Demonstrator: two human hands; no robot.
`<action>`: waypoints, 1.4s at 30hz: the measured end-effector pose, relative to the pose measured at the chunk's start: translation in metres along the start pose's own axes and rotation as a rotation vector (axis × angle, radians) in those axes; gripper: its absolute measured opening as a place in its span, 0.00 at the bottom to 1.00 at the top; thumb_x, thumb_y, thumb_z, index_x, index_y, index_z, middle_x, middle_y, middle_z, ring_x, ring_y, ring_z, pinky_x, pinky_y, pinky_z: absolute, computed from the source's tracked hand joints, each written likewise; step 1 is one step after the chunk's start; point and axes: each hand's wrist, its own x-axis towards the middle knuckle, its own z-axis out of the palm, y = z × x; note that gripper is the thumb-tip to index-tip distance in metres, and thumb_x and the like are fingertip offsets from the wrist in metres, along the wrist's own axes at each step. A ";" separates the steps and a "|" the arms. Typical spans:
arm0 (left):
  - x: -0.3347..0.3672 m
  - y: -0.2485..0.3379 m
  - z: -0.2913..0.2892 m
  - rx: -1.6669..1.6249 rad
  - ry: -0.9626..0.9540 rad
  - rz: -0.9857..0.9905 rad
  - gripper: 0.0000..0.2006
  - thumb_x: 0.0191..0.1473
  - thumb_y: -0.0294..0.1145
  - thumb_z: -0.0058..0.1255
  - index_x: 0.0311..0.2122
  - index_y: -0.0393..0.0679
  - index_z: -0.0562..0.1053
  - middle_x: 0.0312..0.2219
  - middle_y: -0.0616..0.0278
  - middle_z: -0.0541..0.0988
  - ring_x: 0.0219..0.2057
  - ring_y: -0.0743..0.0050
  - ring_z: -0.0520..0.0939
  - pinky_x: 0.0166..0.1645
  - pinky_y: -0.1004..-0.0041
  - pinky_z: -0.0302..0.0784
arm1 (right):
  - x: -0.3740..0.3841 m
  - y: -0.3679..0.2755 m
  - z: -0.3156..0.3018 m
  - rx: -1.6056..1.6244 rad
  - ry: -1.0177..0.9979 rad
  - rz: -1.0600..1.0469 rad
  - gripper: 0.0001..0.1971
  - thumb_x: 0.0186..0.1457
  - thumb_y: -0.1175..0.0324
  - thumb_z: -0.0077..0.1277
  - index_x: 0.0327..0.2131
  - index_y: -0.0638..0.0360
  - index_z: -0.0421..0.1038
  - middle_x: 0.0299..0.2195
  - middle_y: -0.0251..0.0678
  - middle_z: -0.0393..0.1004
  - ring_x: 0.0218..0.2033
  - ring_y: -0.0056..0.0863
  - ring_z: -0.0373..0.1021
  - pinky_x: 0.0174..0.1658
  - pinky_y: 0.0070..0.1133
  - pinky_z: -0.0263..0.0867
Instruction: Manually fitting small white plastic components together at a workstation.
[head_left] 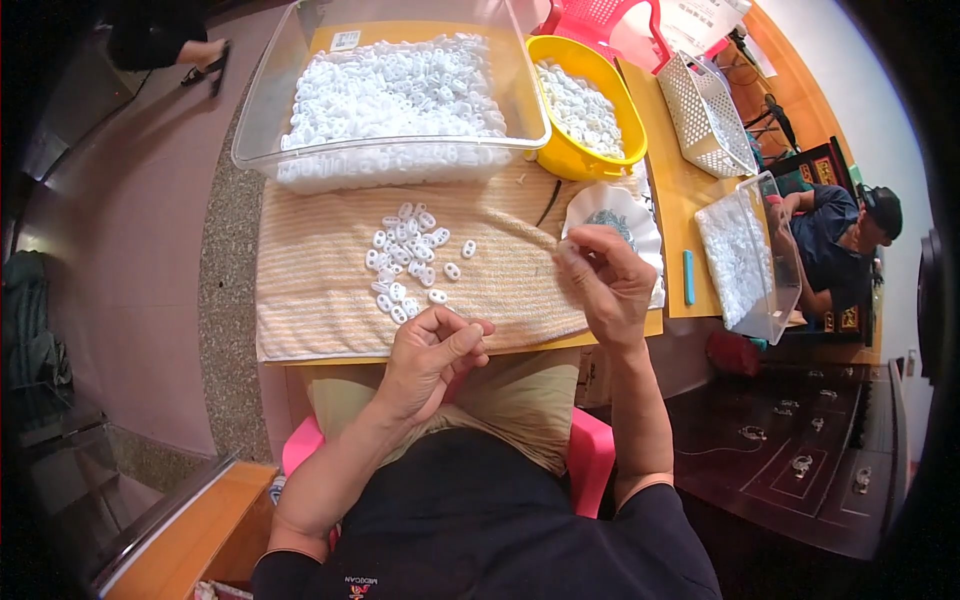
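Note:
A loose heap of small white oval plastic pieces with two holes (405, 245) lies on the striped towel (310, 225). My left hand (435, 355) is closed at the towel's front edge, just below the heap, with thumb and forefinger pinched together. Whatever lies in that pinch is too small to name. To the right, my right hand (612, 285) is raised over the towel, its fingertips pinched beside a white fluted dish (640, 235) of small grey bits. I cannot make out what these fingers hold.
Behind the towel stand a large clear bin (390, 150) full of white pieces and a yellow basin (570, 160) of similar ones. A blue stick (688, 277), a clear box (780, 290) and a white perforated basket (705, 120) are at right. Someone's leg (200, 55) shows far left.

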 end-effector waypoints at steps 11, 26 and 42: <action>-0.001 -0.002 0.001 0.020 0.019 0.006 0.04 0.54 0.24 0.54 0.31 0.41 0.70 0.35 0.55 0.78 0.28 0.80 0.78 0.36 0.76 0.80 | 0.065 -0.018 -0.022 -0.354 0.425 -0.395 0.09 0.52 0.78 0.56 0.39 0.66 0.74 0.34 0.35 0.74 0.29 0.16 0.66 0.35 0.14 0.65; -0.001 -0.004 -0.001 0.113 0.074 0.031 0.04 0.54 0.25 0.55 0.31 0.42 0.71 0.33 0.58 0.79 0.28 0.82 0.78 0.34 0.80 0.78 | 0.055 0.042 0.001 -0.627 -0.191 -0.102 0.10 0.48 0.77 0.53 0.36 0.66 0.74 0.32 0.40 0.76 0.27 0.28 0.73 0.34 0.20 0.68; 0.001 -0.003 0.001 0.087 0.201 0.109 0.06 0.52 0.28 0.58 0.29 0.43 0.71 0.23 0.68 0.75 0.24 0.86 0.75 0.31 0.83 0.74 | 0.025 0.032 0.048 -0.679 -0.522 -0.225 0.11 0.48 0.71 0.55 0.38 0.58 0.74 0.36 0.40 0.73 0.34 0.38 0.73 0.37 0.29 0.68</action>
